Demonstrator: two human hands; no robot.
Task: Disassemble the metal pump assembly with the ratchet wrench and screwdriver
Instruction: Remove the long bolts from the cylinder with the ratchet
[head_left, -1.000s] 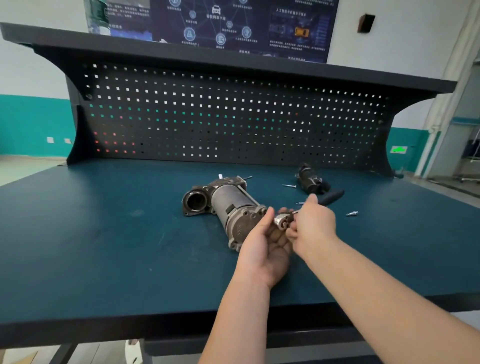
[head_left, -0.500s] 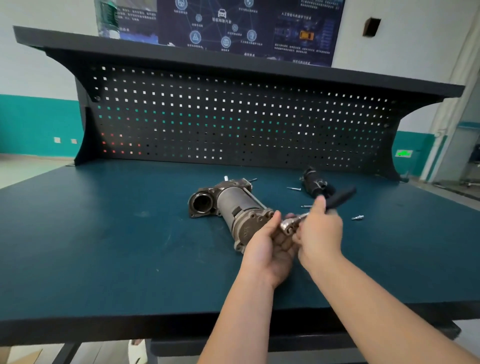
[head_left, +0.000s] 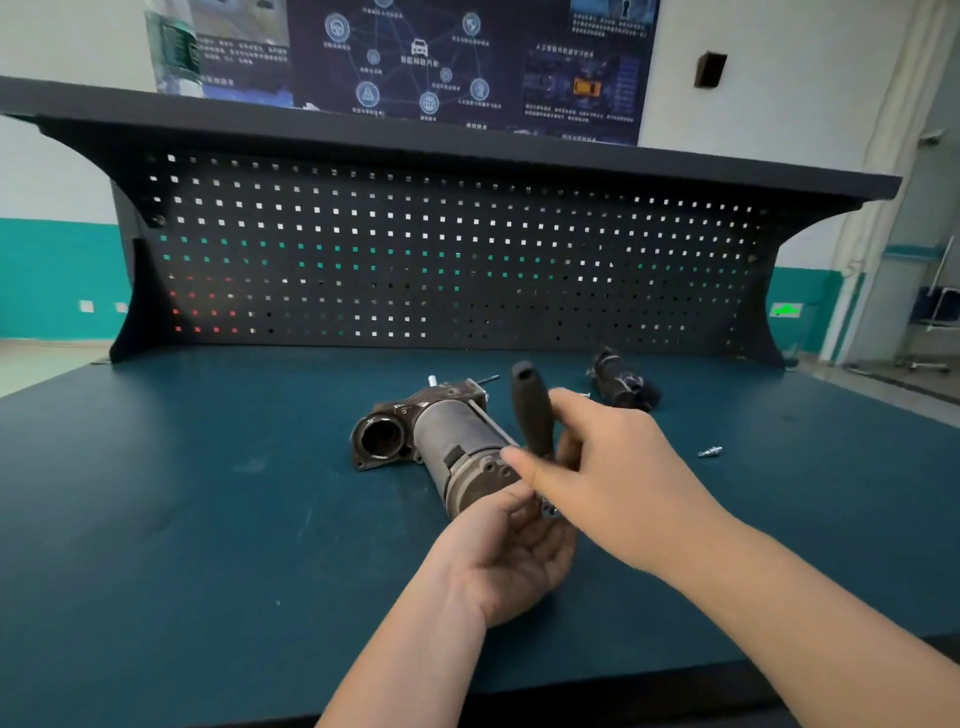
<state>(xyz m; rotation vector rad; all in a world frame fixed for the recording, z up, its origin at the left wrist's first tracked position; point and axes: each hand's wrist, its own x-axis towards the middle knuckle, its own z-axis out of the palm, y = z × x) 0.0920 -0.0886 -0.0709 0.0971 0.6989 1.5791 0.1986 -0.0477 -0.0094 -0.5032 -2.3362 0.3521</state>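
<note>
The metal pump assembly (head_left: 447, 447) lies on its side on the dark green bench top (head_left: 208, 493), its open round port facing left. My right hand (head_left: 602, 467) grips the ratchet wrench (head_left: 530, 410) by its black handle, which stands nearly upright. The wrench's metal head sits low at the pump's near end, mostly hidden between my hands. My left hand (head_left: 509, 556) is palm up under that head, its fingers curled around it.
A dark detached part (head_left: 621, 382) lies behind my right hand. A loose bolt (head_left: 709, 452) rests on the bench to the right, and a thin pin (head_left: 488, 379) lies behind the pump. A black pegboard (head_left: 441, 260) closes off the back of the bench.
The wrench handle has swung from pointing right and back to nearly upright. My right hand rose with it, while my left hand stayed cupped under the wrench head.
</note>
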